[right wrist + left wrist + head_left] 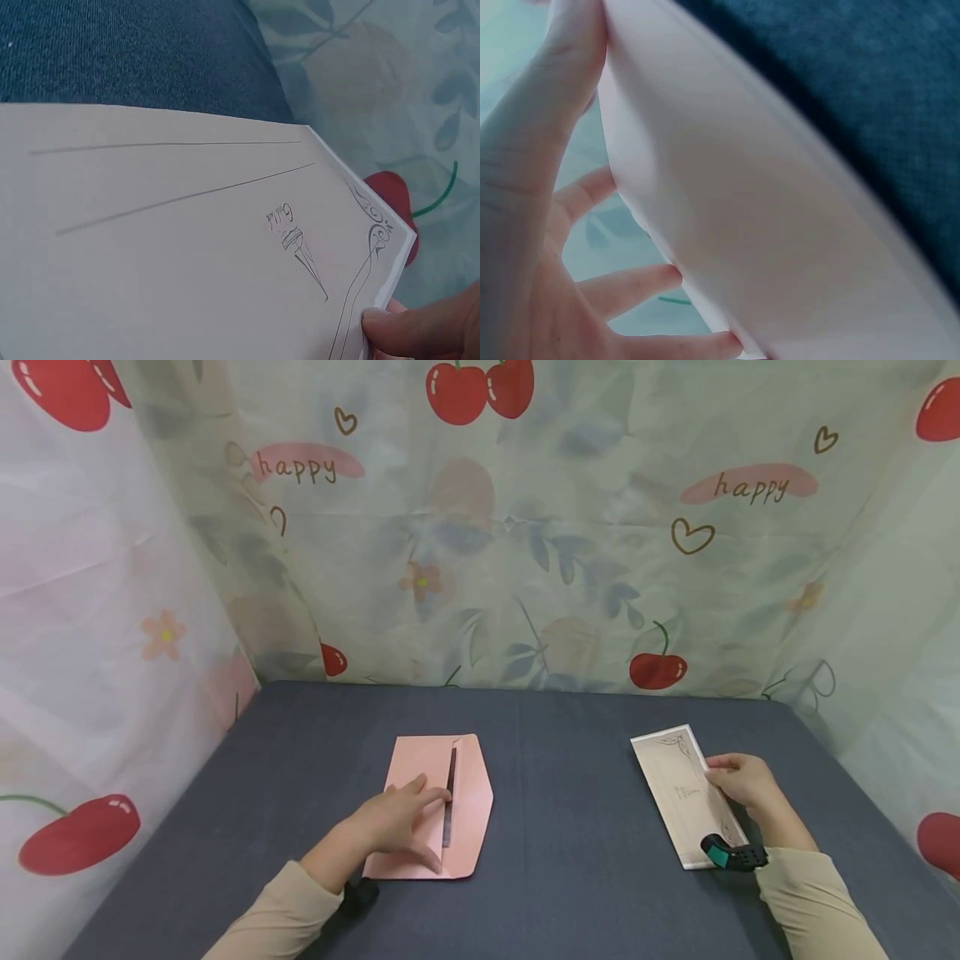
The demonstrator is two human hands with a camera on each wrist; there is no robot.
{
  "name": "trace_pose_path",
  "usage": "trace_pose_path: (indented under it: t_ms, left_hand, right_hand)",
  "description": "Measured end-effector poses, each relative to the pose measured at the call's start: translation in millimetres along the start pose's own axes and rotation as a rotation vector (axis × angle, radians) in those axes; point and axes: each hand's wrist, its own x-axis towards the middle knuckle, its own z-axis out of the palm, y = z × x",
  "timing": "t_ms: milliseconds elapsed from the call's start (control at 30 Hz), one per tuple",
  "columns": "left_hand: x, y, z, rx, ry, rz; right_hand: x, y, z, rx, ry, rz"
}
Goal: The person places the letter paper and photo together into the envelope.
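One envelope (470, 802) gaped darkly, the left hand (397, 820) spread against it; to its right, the right hand (750, 785) pinched a card (681, 797).

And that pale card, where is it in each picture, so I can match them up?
Head: the card is right of centre, below mid-height, held by the right hand.
Left wrist: not in it; the pale surface there is the envelope.
Right wrist: it fills most of the lower left and centre, with the thumb at lower right.
Shared landmark: the dark table, upper right in left wrist, upper left in right wrist.
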Motion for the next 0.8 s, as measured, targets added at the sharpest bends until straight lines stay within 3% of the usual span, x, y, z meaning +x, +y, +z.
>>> trace_pose_path:
  t_ms: [567, 800]
  left_hand:
    - [-0.5, -0.1, -0.2, -0.007, 0.001, -0.005]
    - [0.2, -1.4, 1.1, -0.005, 0.006, 0.003]
  right_hand:
    - [-6, -13, 6, 0.009, 0.001, -0.054]
    - [-11, -20, 9, -0.003, 0.026, -0.128]
